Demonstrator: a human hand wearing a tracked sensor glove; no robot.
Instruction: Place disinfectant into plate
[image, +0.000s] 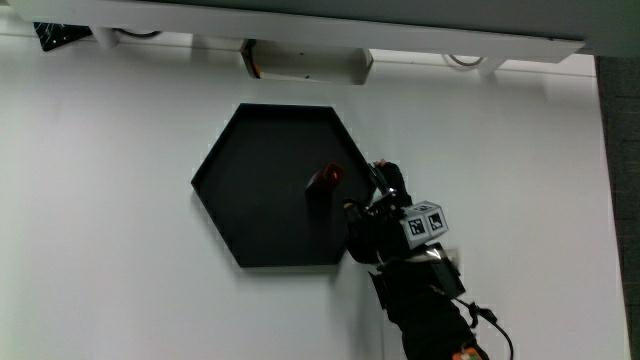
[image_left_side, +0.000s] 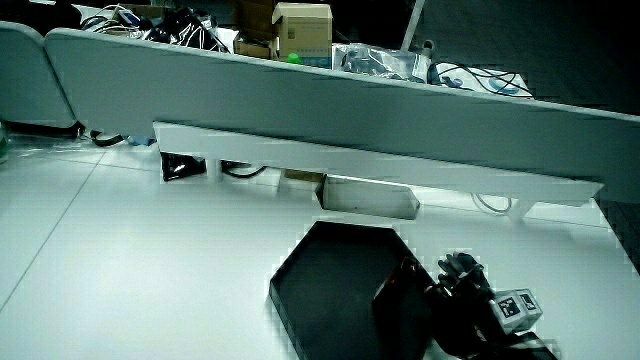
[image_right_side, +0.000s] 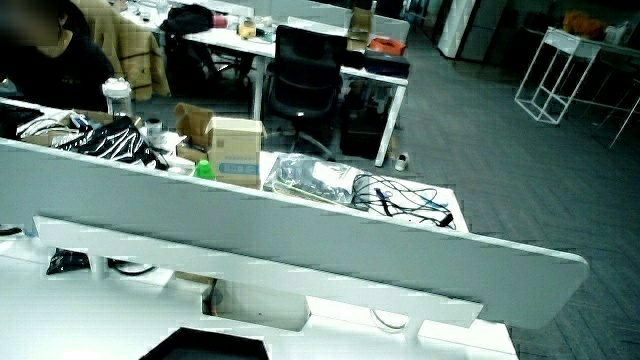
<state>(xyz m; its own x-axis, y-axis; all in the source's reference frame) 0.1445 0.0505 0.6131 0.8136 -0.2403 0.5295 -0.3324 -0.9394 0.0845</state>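
A black hexagonal plate (image: 255, 215) lies on the white table, and it shows in both side views (image_left_side: 320, 275) (image_right_side: 215, 350). In the plate, near the edge closest to the hand, stands the disinfectant (image: 322, 188), a dark bottle with a red top; in a side view it is a dark block (image_left_side: 400, 300). The hand (image: 378, 215), in a black glove with a patterned cube (image: 425, 222), rests at the plate's edge right beside the bottle. Its fingers (image_left_side: 458, 268) are spread and stand apart from the bottle, holding nothing. The forearm runs back toward the person.
A low grey partition (image_left_side: 330, 105) closes off the table's end. A pale box (image: 305, 65) sits under the white shelf (image_left_side: 380, 165) along it, farther from the person than the plate. A small black item (image: 58, 36) lies by the shelf's end.
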